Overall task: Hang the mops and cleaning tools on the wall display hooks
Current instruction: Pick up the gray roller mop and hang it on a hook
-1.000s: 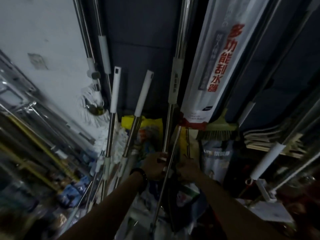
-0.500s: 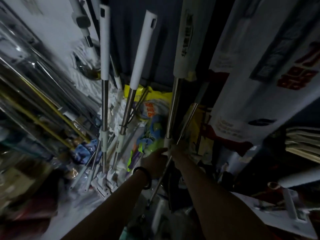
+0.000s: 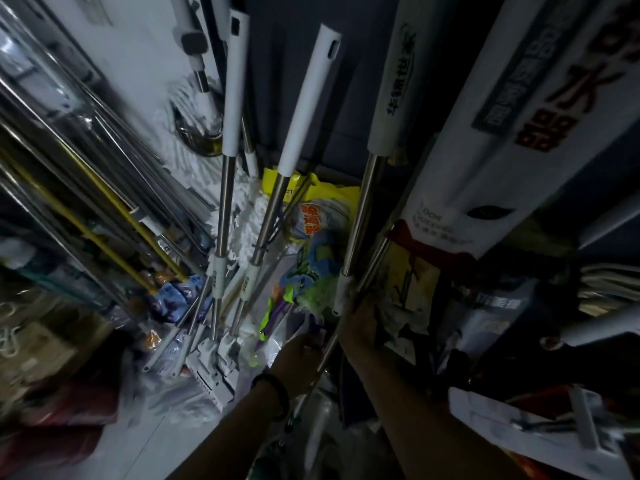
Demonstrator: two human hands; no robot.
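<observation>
Mop pole [image 3: 360, 216]: bare steel shaft, white printed sleeve on top, white collar at the base. It rises straight above the right hand [image 3: 360, 320], which grips the collar. Left hand [image 3: 299, 358] sits lower, against a thin steel rod [image 3: 329, 348]; grip unclear.

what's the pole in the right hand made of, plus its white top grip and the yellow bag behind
The pole looks like polished metal, probably stainless steel: bright streaks run along it. The white top grip is matte, likely plastic or foam: printed logo, no glare. The yellow bag seems thin glossy plastic film, crinkled with highlights.
</observation>
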